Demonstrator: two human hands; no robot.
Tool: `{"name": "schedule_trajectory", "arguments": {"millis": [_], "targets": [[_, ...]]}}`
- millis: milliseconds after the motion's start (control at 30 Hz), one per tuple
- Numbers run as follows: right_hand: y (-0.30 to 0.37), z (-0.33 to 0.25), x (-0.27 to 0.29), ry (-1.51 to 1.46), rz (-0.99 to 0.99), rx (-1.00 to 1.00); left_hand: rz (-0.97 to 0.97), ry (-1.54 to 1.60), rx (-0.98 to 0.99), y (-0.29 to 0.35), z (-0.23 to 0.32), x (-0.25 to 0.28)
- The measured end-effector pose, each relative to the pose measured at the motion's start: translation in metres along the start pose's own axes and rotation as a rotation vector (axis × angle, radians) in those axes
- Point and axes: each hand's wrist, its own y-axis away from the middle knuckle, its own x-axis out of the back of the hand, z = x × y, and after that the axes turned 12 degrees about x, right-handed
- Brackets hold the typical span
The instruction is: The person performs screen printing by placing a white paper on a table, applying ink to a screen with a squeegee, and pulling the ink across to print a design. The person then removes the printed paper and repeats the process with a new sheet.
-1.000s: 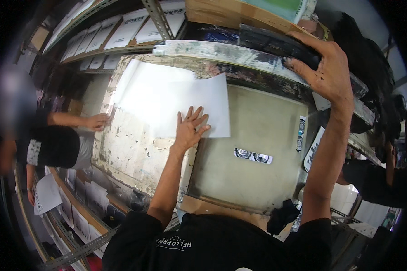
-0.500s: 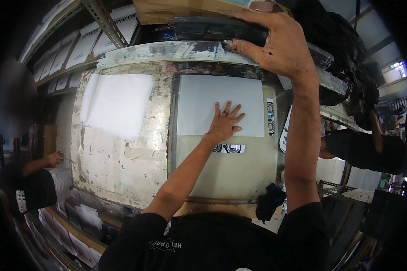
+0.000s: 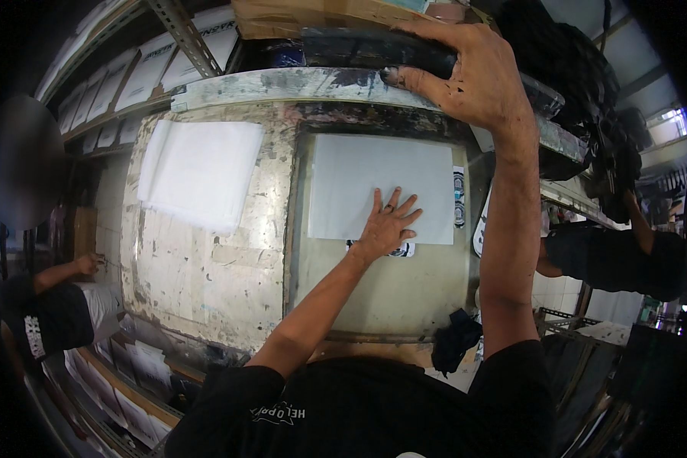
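Note:
My left hand (image 3: 390, 227) lies flat with spread fingers on a pale white sheet (image 3: 343, 172). Beneath that sheet is a greenish-grey flat board (image 3: 389, 298). A printed strip (image 3: 401, 249) shows partly from under the sheet's near edge, by my left wrist. Another printed strip (image 3: 459, 210) lies beside the sheet's right edge. At the far side, my right hand (image 3: 473, 76) is closed around a long dark bar (image 3: 359, 49), thumb on the near side. The bar sits just beyond a paint-stained pale beam (image 3: 267, 85).
To the left, a stack of thin white sheets (image 3: 198, 175) rests on a worn, stained tabletop (image 3: 206, 282). Dark cloth (image 3: 456, 341) hangs at the near right corner. Shelves with white packages (image 3: 141, 76) stand far left. Other people work at both sides.
My left hand and the pale sheet have slid toward me and slightly right, covering more of the near printed strip. My right hand keeps its hold on the bar.

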Motion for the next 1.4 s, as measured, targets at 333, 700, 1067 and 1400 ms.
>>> {"name": "schedule_trajectory", "arguments": {"millis": [333, 700, 1067, 1400], "targets": [[0.05, -0.071, -0.001, -0.024, -0.093, -0.104, 1.071, 1.37, 0.103, 0.087, -0.037, 0.13], [0.19, -0.129, -0.122, -0.435, -0.28, -0.381, 0.797, 1.269, 0.646, 0.22, -0.116, 0.048], [0.186, -0.09, -0.196, -0.191, -0.398, -0.321, 0.866, 0.488, 0.718, 0.231, -0.123, 0.031], [0.108, 0.05, -0.268, 0.016, -0.207, -0.203, 0.856, 0.537, 0.733, 0.235, -0.129, 0.025]]}}
